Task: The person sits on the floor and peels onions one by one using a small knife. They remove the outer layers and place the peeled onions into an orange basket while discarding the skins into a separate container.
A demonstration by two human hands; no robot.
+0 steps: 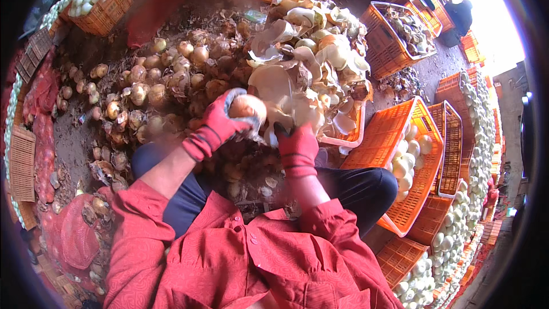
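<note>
My left hand [214, 122], in a red and grey work glove, holds a brownish onion [247, 108] with some loose skin below it. Just right of the onion is my right hand [299, 148], in a matching glove with its fingers bent. Blur and pale peels around its fingertips hide whether it grips anything. Beyond both hands rises a heap of onion peels [309, 56], piled over an orange plastic crate [359, 131]. Unpeeled onions [139, 92] lie spread over the ground to the left and ahead of my knees.
At my right knee, a tilted orange crate [381, 131] holds peeled white onions [405, 163]. Further right stand crates and long rows of peeled onions [472, 137]. Red mesh sacks [77, 231] lie on the left. A crate of peels [407, 30] and another person [459, 17] are at upper right.
</note>
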